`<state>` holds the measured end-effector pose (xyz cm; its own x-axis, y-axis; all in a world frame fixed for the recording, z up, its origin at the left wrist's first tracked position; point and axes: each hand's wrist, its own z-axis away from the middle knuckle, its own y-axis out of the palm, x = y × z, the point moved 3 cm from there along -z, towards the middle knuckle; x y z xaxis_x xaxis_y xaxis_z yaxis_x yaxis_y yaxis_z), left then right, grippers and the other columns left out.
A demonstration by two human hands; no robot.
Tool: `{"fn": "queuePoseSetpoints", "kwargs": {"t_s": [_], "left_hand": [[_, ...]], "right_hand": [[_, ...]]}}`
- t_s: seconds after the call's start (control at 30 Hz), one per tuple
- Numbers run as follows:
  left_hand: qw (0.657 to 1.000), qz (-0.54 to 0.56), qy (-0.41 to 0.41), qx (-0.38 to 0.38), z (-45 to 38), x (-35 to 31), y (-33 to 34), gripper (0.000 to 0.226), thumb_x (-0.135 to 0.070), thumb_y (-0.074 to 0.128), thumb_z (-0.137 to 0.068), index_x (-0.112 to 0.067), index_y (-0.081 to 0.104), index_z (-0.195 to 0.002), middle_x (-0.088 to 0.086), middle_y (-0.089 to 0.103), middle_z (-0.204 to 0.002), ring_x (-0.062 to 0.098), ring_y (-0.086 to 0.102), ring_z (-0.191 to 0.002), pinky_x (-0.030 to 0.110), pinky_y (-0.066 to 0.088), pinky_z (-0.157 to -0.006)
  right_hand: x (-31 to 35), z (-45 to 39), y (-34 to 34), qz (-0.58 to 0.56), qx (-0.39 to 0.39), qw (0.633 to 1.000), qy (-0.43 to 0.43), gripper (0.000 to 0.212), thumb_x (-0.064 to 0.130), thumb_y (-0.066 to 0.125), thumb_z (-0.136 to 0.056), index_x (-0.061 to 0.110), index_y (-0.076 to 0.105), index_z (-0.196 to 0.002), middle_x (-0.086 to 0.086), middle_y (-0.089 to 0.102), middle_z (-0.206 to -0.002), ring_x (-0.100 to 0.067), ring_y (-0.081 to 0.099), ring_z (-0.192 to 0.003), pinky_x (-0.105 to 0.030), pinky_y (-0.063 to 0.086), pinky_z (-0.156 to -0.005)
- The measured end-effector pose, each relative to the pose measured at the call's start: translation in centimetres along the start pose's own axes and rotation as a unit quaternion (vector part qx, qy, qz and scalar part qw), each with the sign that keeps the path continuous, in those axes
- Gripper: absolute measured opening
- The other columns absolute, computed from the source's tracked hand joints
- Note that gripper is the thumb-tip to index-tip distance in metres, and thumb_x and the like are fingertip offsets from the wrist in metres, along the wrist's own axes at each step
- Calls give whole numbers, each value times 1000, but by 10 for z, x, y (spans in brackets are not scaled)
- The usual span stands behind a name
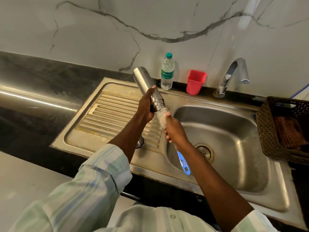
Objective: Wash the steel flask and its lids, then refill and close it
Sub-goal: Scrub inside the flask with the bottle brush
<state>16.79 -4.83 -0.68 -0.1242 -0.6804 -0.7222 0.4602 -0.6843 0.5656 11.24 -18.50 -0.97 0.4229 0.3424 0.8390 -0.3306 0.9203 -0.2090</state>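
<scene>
My left hand (146, 106) grips the steel flask (143, 81) near its neck, holding it tilted with the base up and away and the open mouth pointing down toward me, above the drainboard. My right hand (173, 128) holds a bottle brush; its white bristles (161, 117) sit just at the flask's mouth, and its blue handle (183, 162) sticks out below my wrist over the basin. A steel lid (140, 143) stands on the drainboard, partly hidden by my left forearm.
The steel sink (225, 131) has a drain at its middle and a tap (234, 74) at the back right. A plastic water bottle (167, 72) and a red cup (196, 82) stand behind the sink. A brown basket (267, 131) with a cloth sits at the right.
</scene>
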Motion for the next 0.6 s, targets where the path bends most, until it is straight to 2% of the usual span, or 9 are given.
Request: {"fn": "queuePoseSetpoints", "kwargs": {"t_s": [0.07,0.13,0.2,0.27,0.37,0.43,0.47,0.53,0.6], "left_hand": [[999,23,11,-24,-4,-7,0,49,-29,75,-86,-6,49,-120,12,59,-83,23,63,-69,34,58,-63],[999,37,0,-13,-6,-11,2,46,-28,74,-87,-6,49,-119,12,59,-80,23,63,-67,34,58,-62],[1000,16,10,2,-8,-14,4,46,-26,72,-88,-5,49,-122,13,60,-83,23,63,-70,35,58,-65],[999,-9,8,38,-8,-15,9,40,-25,71,-89,-6,53,-120,13,62,-86,23,63,-73,36,57,-68],[998,-6,-20,64,1,-6,21,43,-29,72,-87,-3,51,-114,13,63,-80,24,62,-70,35,54,-69],[998,8,-20,65,1,-3,23,43,-28,71,-87,-3,49,-114,13,63,-77,24,62,-69,36,54,-71],[998,4,-19,62,-1,-3,21,42,-28,70,-89,-3,49,-113,13,63,-76,25,62,-68,37,54,-71],[999,-13,-10,42,-4,-11,16,46,-30,72,-88,-3,49,-117,14,62,-79,24,62,-67,37,56,-68],[1000,-7,5,19,-9,-20,10,53,-32,75,-85,-3,49,-121,12,62,-81,23,63,-66,35,57,-64]], "right_hand": [[2,6,1,229,-97,962,-114,43,45,32,-104,14,58,-118,-9,66,-100,-24,61,-82,-31,43,-65],[-1,7,4,275,-137,940,-149,36,35,33,-105,14,61,-114,-9,66,-106,-26,60,-90,-33,40,-69],[3,2,7,228,-126,954,-148,36,30,36,-105,8,64,-109,-13,66,-106,-28,57,-90,-31,36,-71],[14,-9,14,171,-85,970,-149,31,27,41,-102,9,66,-100,-16,62,-95,-29,57,-85,-30,36,-69],[40,-25,15,-3,-86,994,-68,12,19,50,-85,15,60,-88,-6,52,-64,-20,45,-47,-23,32,-45],[47,-28,12,-48,-53,997,-34,10,9,49,-84,9,59,-83,-4,47,-57,-12,34,-34,-18,24,-37],[48,-25,12,-58,-24,998,-28,13,10,49,-89,8,58,-79,-5,48,-58,-10,33,-32,-17,23,-36],[42,-13,12,-54,25,998,-12,29,24,49,-99,6,55,-77,-8,55,-61,-11,37,-35,-18,29,-37],[26,1,13,-19,49,999,2,35,34,48,-102,8,54,-79,-9,58,-63,-15,41,-41,-21,33,-40]]}}
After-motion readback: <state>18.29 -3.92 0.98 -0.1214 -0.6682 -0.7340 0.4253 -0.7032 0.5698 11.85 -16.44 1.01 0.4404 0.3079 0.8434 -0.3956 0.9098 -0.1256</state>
